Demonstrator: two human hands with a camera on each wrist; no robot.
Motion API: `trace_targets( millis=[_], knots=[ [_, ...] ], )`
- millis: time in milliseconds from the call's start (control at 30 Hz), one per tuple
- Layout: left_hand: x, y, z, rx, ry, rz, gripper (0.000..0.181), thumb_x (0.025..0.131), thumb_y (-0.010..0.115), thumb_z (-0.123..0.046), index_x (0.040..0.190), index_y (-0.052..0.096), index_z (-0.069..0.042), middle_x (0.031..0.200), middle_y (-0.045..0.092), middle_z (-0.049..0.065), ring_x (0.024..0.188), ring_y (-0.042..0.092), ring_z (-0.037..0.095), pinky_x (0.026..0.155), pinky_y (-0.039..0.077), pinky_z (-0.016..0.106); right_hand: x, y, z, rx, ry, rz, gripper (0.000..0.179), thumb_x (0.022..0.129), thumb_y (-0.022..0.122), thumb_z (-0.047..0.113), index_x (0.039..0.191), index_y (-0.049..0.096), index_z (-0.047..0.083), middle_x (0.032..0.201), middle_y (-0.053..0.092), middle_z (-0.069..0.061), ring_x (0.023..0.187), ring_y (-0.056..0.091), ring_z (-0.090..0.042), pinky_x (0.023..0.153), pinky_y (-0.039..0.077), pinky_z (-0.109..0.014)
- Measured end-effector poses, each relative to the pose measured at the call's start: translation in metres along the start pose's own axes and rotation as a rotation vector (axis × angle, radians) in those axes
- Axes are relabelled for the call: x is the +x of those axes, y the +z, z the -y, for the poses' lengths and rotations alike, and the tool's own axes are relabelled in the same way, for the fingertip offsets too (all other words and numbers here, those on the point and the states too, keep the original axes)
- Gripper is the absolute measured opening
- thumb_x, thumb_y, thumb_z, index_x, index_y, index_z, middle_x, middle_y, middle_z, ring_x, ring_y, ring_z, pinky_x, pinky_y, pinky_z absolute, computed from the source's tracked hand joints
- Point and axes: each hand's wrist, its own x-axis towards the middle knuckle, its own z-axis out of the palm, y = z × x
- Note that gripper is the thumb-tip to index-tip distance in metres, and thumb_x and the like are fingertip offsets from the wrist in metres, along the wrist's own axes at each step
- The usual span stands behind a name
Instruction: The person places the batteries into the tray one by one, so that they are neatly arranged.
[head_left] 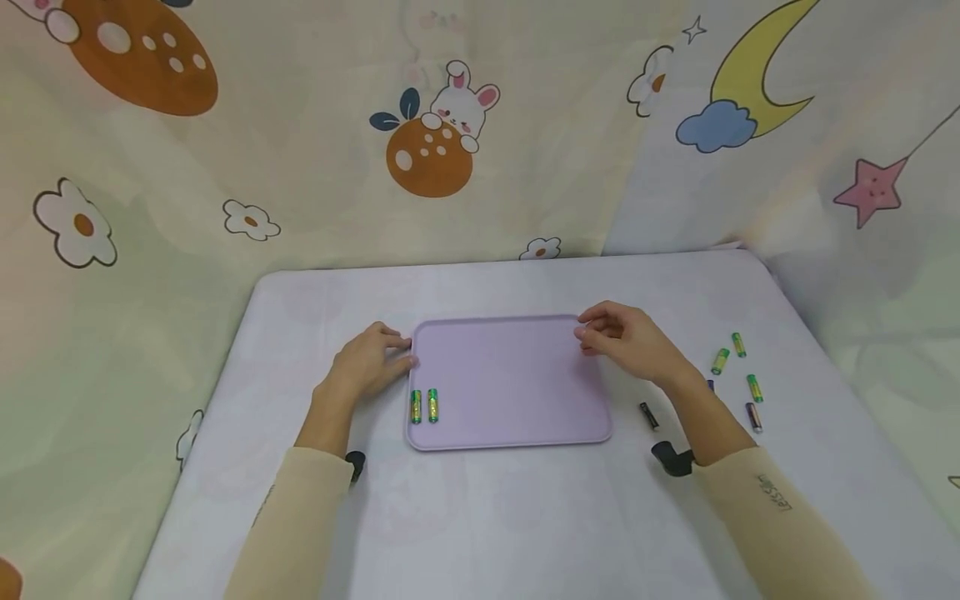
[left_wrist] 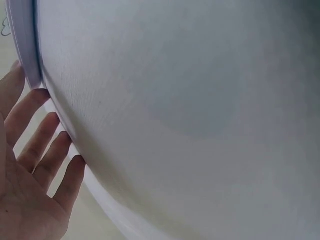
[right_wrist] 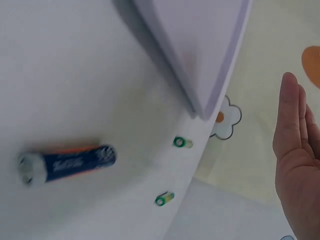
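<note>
With our left hand [head_left: 367, 362] we are touching the left edge of the tray [head_left: 517, 375]; the fingers are lying loosely spread, with thumb and forefinger reaching the edge, and we are not seeing a firm hold on anything. Our right hand [head_left: 626, 342] is hovering at the tray's upper right corner, fingers relaxed and carrying nothing visible; whether it is touching that corner, we cannot tell.

The tray is lying across the middle of the head view. Inside its lower left corner, two green batteries are lying side by side, apart from each other: the left one [head_left: 416, 407] and the right one [head_left: 432, 406]. We judge that we are setting or steadying the tray rather than handling batteries. A further shift of the tray would be calling for surer contact at both sides and a level motion, since the pair could roll.

Farther out, on the white table [head_left: 495, 517], a dark battery [head_left: 649, 416] is lying right of the tray. Toward the right of the frame, three loose green batteries [head_left: 720, 361] and a blue battery [head_left: 753, 417] are lying scattered, and another blue piece [head_left: 710, 385] is showing partly behind our right forearm [head_left: 712, 417]. Reaching any of these would be calling for the right hand to leave the corner.
</note>
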Motion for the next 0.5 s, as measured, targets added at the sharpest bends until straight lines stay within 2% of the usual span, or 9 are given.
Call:
trace_targets(
  millis=[100,200,300,500],
  knots=[
    [0.001,0.001,0.0,0.003,-0.002,0.0,0.049,0.097,0.069,-0.043,0.137,0.068,-0.016,0.143,0.054,0.009,0.133,0.053,0.038,0.105,0.046,0.061,-0.006,-0.006,-0.006,-0.032,0.0,-0.032,0.037,0.101,0.068,0.029,0.124,0.061,0.001,0.106,0.069,-0.02,0.097,0.074,-0.033,0.089,0.061,-0.043],
    [0.001,0.001,0.0,0.006,-0.005,0.004,0.049,0.097,0.069,-0.042,0.138,0.067,-0.015,0.144,0.054,0.01,0.134,0.053,0.038,0.105,0.046,0.062,-0.013,-0.013,-0.014,-0.057,-0.002,-0.078,0.039,0.102,0.067,0.031,0.125,0.061,0.0,0.107,0.07,-0.018,0.095,0.075,-0.026,0.086,0.062,-0.034],
    [0.0,0.001,-0.001,0.012,-0.006,0.006,0.049,0.098,0.069,-0.042,0.138,0.067,-0.015,0.144,0.054,0.011,0.134,0.052,0.039,0.105,0.045,0.062,-0.019,-0.02,-0.021,-0.058,-0.008,-0.144,0.042,0.102,0.065,0.032,0.128,0.059,-0.001,0.109,0.07,-0.019,0.093,0.076,-0.021,0.083,0.061,-0.024],
    [0.0,0.0,-0.002,0.013,-0.018,0.008,0.049,0.098,0.068,-0.042,0.139,0.066,-0.015,0.145,0.053,0.01,0.135,0.052,0.038,0.107,0.044,0.062,-0.031,-0.035,-0.03,-0.021,-0.013,-0.237,0.044,0.104,0.063,0.028,0.134,0.054,-0.002,0.112,0.068,-0.024,0.091,0.077,-0.017,0.083,0.059,-0.018]
  ],
)
